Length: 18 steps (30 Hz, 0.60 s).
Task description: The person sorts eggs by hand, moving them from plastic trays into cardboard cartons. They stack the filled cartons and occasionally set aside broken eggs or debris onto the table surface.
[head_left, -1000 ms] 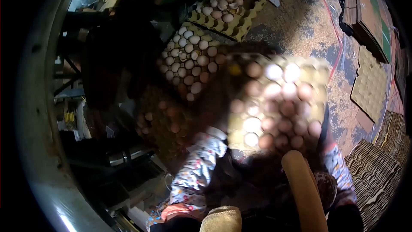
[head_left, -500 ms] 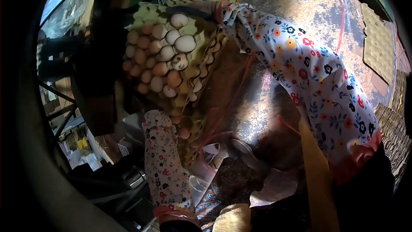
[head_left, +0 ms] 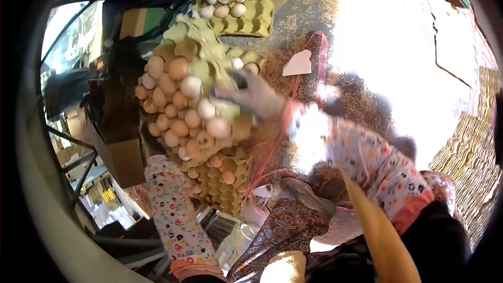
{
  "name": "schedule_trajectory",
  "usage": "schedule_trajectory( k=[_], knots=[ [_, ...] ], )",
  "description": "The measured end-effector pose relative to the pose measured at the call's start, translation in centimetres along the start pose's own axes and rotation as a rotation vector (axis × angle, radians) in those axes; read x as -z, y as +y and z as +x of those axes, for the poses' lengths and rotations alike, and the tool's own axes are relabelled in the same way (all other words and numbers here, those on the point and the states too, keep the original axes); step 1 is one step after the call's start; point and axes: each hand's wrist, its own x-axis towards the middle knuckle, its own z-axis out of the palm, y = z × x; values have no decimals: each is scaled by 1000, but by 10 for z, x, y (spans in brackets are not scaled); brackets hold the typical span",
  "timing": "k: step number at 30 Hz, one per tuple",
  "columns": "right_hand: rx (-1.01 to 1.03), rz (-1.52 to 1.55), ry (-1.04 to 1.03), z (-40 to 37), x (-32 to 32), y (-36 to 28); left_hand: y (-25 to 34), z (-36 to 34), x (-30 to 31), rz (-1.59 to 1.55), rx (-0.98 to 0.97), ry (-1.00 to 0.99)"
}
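A yellow-green cardboard egg tray (head_left: 209,47), tilted, holds many brown and white eggs (head_left: 178,99) heaped toward its left side. My right hand (head_left: 254,97), in a greyish glove and blurred, reaches over its right side with fingers apart, close to the white eggs. Nothing shows in its fingers. On the left, my flowered sleeve (head_left: 178,209) runs up to the near left edge of the tray; the left hand itself is hidden there. Under the held tray lies another egg tray (head_left: 222,191) with a few brown eggs in its cups.
Farther off, another tray (head_left: 246,23) holds whole eggs and broken shells. A cardboard box (head_left: 123,160) stands at the left. Pink strap (head_left: 320,63) and a torn white scrap (head_left: 297,64) lie on the littered floor. Stacked egg trays (head_left: 458,157) stand at the right.
My right hand has come from the tray's far edge nearer to me, over its right side. The egg tray has tilted, and its eggs sit differently. The view has brightened and shifted.
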Motion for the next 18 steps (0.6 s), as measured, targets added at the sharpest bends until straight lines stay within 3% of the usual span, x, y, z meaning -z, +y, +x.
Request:
schedule_trajectory(
  k=[3,6,9,13,14,15,17,18],
  knots=[
    [19,228,102,-54,-32,15,-6,18,11,-4,41,4],
    [-24,-19,189,-84,-60,30,-10,39,16,-29,84,17],
    [-50,-60,303,-82,-83,53,-19,61,22,-47,129,33],
    [-237,-108,158,-69,-75,55,-20,81,15,-14,203,55],
    [-93,-159,-7,-66,-72,62,-15,80,10,139,158,114],
    [53,-220,-168,-60,-59,68,-3,76,0,532,-27,339],
    [-214,-254,-437,-59,-19,51,-5,63,-17,636,-615,421],
    [-212,-286,-525,-67,9,29,8,37,-22,620,-780,441]
  ],
)
